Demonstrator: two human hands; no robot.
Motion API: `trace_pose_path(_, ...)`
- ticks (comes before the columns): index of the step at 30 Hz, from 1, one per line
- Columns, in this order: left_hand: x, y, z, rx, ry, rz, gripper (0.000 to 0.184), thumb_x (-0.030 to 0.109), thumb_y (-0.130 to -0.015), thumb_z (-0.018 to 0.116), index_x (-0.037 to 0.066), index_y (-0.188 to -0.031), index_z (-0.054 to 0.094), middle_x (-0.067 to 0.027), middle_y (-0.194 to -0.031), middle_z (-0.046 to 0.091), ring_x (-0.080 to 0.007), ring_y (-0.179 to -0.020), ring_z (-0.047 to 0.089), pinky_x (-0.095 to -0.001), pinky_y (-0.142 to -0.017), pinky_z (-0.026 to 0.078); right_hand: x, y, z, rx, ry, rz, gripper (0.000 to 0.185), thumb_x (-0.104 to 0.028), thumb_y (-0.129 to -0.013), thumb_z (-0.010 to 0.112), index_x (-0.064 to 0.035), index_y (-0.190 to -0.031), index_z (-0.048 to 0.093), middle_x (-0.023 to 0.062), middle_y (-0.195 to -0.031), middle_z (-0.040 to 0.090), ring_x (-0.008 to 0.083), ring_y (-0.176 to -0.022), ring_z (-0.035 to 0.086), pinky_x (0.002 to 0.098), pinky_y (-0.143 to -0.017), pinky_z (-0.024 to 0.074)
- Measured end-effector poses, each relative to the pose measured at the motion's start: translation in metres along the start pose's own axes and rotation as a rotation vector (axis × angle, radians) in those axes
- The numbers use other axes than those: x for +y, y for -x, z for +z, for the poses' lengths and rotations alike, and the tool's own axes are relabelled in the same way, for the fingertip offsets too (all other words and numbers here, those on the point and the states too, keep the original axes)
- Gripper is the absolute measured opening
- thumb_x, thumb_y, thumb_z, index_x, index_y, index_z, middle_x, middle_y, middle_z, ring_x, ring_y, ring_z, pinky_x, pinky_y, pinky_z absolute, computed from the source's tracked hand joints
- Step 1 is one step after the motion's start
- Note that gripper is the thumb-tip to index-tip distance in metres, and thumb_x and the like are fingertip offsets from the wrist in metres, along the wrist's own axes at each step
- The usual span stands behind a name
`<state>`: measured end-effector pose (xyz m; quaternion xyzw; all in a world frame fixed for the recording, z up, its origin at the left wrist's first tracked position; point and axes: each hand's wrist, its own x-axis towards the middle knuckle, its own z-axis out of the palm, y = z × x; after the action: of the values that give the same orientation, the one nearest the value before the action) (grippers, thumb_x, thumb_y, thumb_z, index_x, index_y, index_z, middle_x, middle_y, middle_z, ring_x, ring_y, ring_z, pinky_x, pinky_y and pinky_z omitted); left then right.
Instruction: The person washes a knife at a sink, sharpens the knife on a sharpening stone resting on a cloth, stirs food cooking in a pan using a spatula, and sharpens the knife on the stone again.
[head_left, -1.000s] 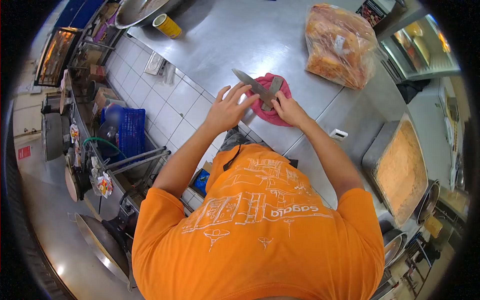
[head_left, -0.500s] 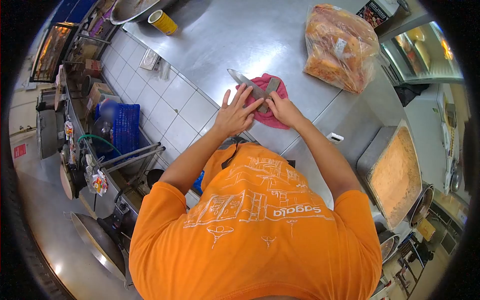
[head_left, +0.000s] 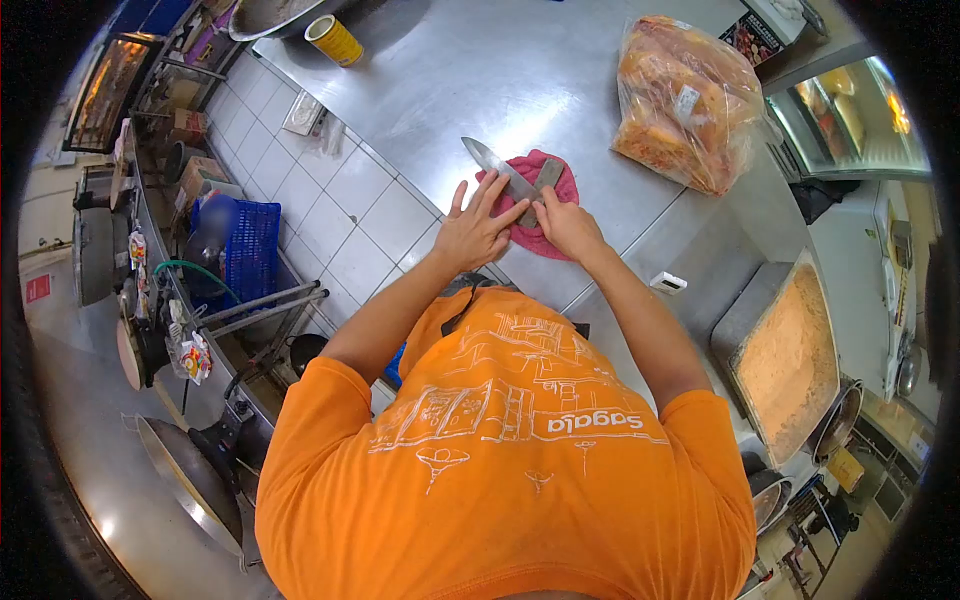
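**A steel blade (head_left: pixel 484 154) lies across a whetstone (head_left: pixel 548 173) on a crumpled red cloth (head_left: pixel 543 243)**

From where I stand, the cloth sits near the edge of a smooth, brushed-metal table (head_left: pixel 440 85), its soft folds bunched under the stone. The stone is a narrow grey bar with a matte face, set aslant. Over it lies the knife, its broad, shiny blade tapering to a point that reaches past the cloth on the upper left. The right hand (head_left: pixel 570 226) is closed at the knife's handle end, which it hides, so I can't make out the grip exactly. The left hand (head_left: pixel 470 238) is open, fingers spread, the tips pressing on the flat of the blade.

Up and right of the cloth, a clear, wrinkled plastic bag (head_left: pixel 688 105) with a white label bulges with pinkish-orange raw meat. Well to the cloth's lower right, a deep rectangular metal pan (head_left: pixel 741 308) holds a pale orange, powdery layer (head_left: pixel 790 350). Between cloth and pan there's a small white device (head_left: pixel 668 283). Far to the cloth's upper left stands a yellow cylindrical can (head_left: pixel 334 40) beside a wide metal bowl (head_left: pixel 240 30). Left of the cloth, beyond the floor tiles (head_left: pixel 365 215), a blue plastic lattice basket (head_left: pixel 262 245) holds something dark that I can't identify.
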<state>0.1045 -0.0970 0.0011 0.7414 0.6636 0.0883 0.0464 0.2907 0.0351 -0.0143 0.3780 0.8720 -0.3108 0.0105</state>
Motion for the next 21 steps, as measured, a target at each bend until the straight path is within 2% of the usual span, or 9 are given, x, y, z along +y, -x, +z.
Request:
trace_pose_path(6,0.009,-0.003,0.001,-0.025,0.021,0.029,0.062,0.034,-0.092,0.060,0.032,-0.153,0.050,-0.0144,-0.168,0.030,-0.0288,-0.159,0.024,-0.0637,-0.124,0.013,0.008,0.015,0.005,0.043,0.024,0.022,0.030,-0.038,-0.108,0.047,-0.0095,-0.118,0.047,0.0286,-0.081,0.071,0.0525,-0.076,0.070,0.0651,-0.068,0.0541)
trace_pose_path(9,0.018,-0.007,0.007,0.089,0.047,0.133,0.059,0.033,-0.089,0.062,0.028,-0.148,0.057,-0.0167,-0.163,0.037,-0.0309,-0.157,0.029,-0.0600,-0.125,0.016,0.018,0.031,0.007,0.059,-0.003,0.069,0.031,-0.037,-0.108,0.049,-0.0088,-0.122,0.048,0.0310,-0.079,0.070,0.0539,-0.076,0.068,0.0651,-0.066,0.0524)
trace_pose_path(15,0.034,-0.011,0.015,0.075,0.037,0.195,0.061,0.035,-0.088,0.063,0.029,-0.148,0.057,-0.0171,-0.163,0.037,-0.0320,-0.159,0.024,-0.0582,-0.126,0.010,0.031,0.056,0.006,0.083,-0.084,0.117,0.030,-0.035,-0.108,0.049,-0.0097,-0.124,0.049,0.0321,-0.083,0.070,0.0553,-0.080,0.068,0.0659,-0.071,0.0522)
trace_pose_path(17,0.031,-0.012,0.011,0.065,0.036,0.198,0.061,0.035,-0.088,0.063,0.029,-0.149,0.056,-0.0171,-0.164,0.035,-0.0322,-0.160,0.022,-0.0579,-0.126,0.010,0.034,0.053,0.006,0.115,-0.142,0.075,0.029,-0.035,-0.108,0.048,-0.0100,-0.123,0.049,0.0326,-0.082,0.069,0.0557,-0.079,0.067,0.0654,-0.071,0.0519)
trace_pose_path(20,0.022,-0.018,-0.003,0.085,0.030,0.147,0.064,0.036,-0.088,0.066,0.029,-0.150,0.054,-0.0159,-0.162,0.036,-0.0326,-0.157,0.027,-0.0579,-0.123,0.016,0.028,0.032,-0.002,0.136,-0.194,0.036,0.028,-0.035,-0.110,0.046,-0.0108,-0.124,0.049,0.0328,-0.085,0.069,0.0566,-0.082,0.066,0.0648,-0.074,0.0507)
trace_pose_path(21,0.024,-0.017,-0.004,0.155,0.060,0.084,0.064,0.034,-0.089,0.067,0.028,-0.151,0.052,-0.0152,-0.160,0.037,-0.0321,-0.154,0.031,-0.0591,-0.122,0.018,0.027,0.023,-0.008,0.136,-0.204,0.029,0.028,-0.036,-0.110,0.044,-0.0112,-0.124,0.049,0.0327,-0.087,0.069,0.0570,-0.084,0.065,0.0646,-0.075,0.0501)
